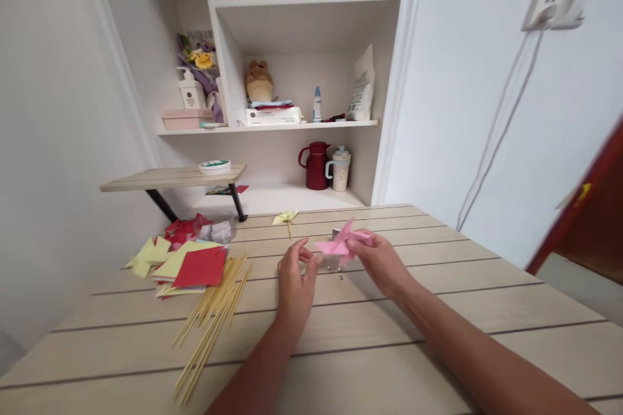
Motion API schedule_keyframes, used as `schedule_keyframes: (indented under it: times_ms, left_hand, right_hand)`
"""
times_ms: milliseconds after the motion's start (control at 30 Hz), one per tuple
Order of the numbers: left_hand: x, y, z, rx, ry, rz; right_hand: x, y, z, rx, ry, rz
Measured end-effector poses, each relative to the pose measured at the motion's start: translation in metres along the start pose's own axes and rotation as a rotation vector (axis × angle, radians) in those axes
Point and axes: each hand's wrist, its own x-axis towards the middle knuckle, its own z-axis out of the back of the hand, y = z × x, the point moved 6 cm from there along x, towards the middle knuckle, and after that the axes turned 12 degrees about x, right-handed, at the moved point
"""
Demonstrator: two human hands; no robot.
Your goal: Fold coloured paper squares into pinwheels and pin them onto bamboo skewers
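Observation:
My right hand (379, 260) pinches a folded pink paper pinwheel (339, 242) just above the wooden table (438, 311). My left hand (296, 279) is beside it on the left, fingers curled, thumb and fingertips touching the pinwheel's left edge. A small metal object (335, 233) sits on the table right behind the pink paper, partly hidden. A finished yellow pinwheel on a stick (285, 217) lies further back.
Several bamboo sticks (211, 318) lie spread at the left. Red and yellow paper squares (187, 262) are stacked beyond them, with red scraps and a clear container (219, 230). Shelves (292, 123) with a red jug (315, 165) stand behind.

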Motion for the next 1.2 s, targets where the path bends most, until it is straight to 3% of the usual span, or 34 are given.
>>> schedule_keyframes:
  times_ms: [133,367,433,533,633,733,933,1200]
  left_hand:
    - [-0.001,-0.009,0.018,0.116,-0.104,-0.093]
    - [0.003,-0.023,0.045,0.308,-0.182,-0.169]
    - [0.008,-0.03,0.047,0.444,-0.089,-0.209]
    - [0.017,-0.029,0.046,0.681,0.194,-0.343]
    - [0.024,-0.009,0.06,0.758,0.478,-0.441]
    - [0.035,0.02,0.087,0.816,0.649,-0.424]
    - [0.054,0.049,0.131,1.0,0.661,-0.402]
    - [0.044,0.087,0.135,1.141,0.848,-0.205]
  right_hand:
    - [0.006,0.002,0.021,-0.034,-0.082,0.0]
    - [0.008,-0.006,0.034,0.001,-0.139,-0.032]
    - [0.008,-0.006,0.037,0.02,-0.151,-0.031]
    - [0.008,-0.003,0.041,0.042,-0.173,-0.021]
    - [0.008,0.0,0.041,0.026,-0.175,-0.012]
    - [0.008,0.002,0.039,0.006,-0.161,-0.016]
    - [0.007,0.007,0.036,0.05,-0.169,0.014]
    - [0.008,0.012,0.041,0.118,-0.217,0.031]
